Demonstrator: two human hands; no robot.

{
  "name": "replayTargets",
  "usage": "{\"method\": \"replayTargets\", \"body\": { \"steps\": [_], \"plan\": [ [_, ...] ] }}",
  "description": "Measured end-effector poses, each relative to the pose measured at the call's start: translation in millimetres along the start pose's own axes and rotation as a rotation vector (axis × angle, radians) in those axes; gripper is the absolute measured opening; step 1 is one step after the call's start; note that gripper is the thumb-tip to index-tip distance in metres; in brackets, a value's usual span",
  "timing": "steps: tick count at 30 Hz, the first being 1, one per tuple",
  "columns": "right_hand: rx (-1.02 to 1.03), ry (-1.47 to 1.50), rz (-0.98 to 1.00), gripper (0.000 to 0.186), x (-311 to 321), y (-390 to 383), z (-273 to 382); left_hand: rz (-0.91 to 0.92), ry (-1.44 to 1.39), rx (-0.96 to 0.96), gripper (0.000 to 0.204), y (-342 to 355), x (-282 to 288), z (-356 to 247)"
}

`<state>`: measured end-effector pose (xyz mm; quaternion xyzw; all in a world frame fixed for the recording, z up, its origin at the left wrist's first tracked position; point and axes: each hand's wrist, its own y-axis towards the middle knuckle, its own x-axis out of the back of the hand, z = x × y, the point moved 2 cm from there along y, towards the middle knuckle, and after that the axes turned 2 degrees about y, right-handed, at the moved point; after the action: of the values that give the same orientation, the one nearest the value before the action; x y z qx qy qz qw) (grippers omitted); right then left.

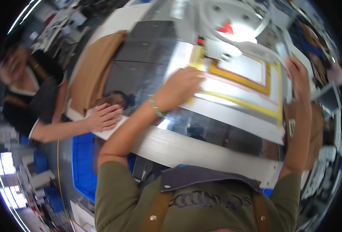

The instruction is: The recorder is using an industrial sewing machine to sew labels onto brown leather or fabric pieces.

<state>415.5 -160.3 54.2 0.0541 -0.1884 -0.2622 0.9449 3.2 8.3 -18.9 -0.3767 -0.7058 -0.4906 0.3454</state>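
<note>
My left hand [182, 88], with a beaded bracelet at the wrist, is closed over the left edge of a white board with yellow tape [236, 99] along its borders. Its fingertips press together, and anything between them is hidden. My right hand [299, 75] is raised at the board's right side, its fingers curled beside a blurred whitish piece [282, 52]; whether they grip it is unclear. On the board lies a yellow-orange rectangular frame [242, 79] around a white panel. A white ring-shaped lamp [264, 27] with a handle [256, 50] hangs above, by a red item [226, 28].
Dark glossy sheets [142, 50] cover the left of the white table [171, 145], beside brown cardboard [95, 69]. At the left a co-worker rests a hand [105, 117] on the table corner. A blue bin [82, 166] stands below; brown material [316, 131] lies right.
</note>
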Motion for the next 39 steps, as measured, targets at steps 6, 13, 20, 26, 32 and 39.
{"method": "replayTargets", "body": {
  "steps": [6, 13, 20, 26, 32, 39],
  "plan": [
    [0.008, -0.362, 0.372, 0.029, -78, 21, -11, 0.025, -0.017, 0.133, 0.038, -9, 7, 30],
    [-0.141, -0.393, 0.524, 0.023, -121, 28, -37, 0.151, 0.078, 0.100, 0.050, 8, -22, 31],
    [-0.149, -0.287, 0.601, 0.022, -153, 38, -33, 0.260, 0.154, 0.040, 0.067, 30, -40, 32],
    [-0.052, -0.336, 0.597, 0.020, -168, 41, -34, 0.274, 0.197, 0.036, 0.074, 38, -47, 31],
    [-0.101, -0.307, 0.620, 0.022, -109, 52, -41, 0.245, 0.173, 0.053, 0.070, 41, -51, 30],
    [-0.110, -0.792, 0.572, 0.023, -68, 39, -23, 0.197, 0.223, 0.054, 0.063, 37, -47, 30]
  ]
}}
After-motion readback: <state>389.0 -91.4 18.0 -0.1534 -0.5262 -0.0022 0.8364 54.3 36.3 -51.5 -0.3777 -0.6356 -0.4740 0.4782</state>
